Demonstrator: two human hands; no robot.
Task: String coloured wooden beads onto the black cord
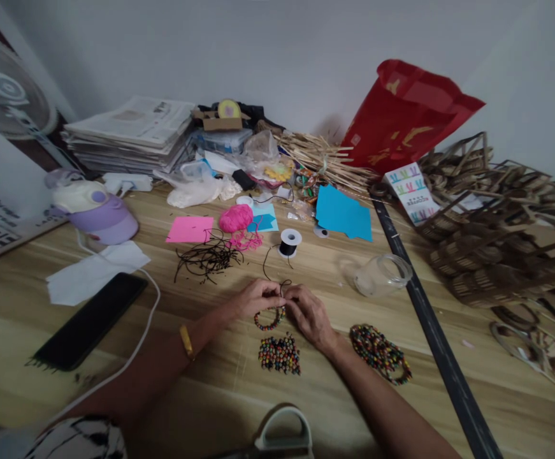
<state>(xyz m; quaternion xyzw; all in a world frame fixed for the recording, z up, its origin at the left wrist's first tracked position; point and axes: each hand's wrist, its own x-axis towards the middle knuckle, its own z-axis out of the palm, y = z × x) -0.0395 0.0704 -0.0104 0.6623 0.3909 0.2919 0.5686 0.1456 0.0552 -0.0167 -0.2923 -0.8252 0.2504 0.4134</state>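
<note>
My left hand (259, 298) and my right hand (307, 312) meet over the wooden table, fingertips pinched close together on a thin black cord (284, 285). A small bracelet of multicoloured beads (267, 327) hangs or lies just below the fingertips, joined to that cord. Fingers cover the exact point of the grip. Close in front of the bracelet lies a patch of loose coloured beads (280, 354). Just beyond my hands stands a white spool of black cord (288, 244). To the right of my right wrist rests a heap of beaded bracelets (381, 352).
Black cord scraps (208, 257) and pink yarn (236, 218) lie beyond my left hand. A glass jar (382, 275) lies at right, near a dark strip (430, 325). A black phone (90, 322) and white cable are left; a scissors handle (285, 430) is near the front edge.
</note>
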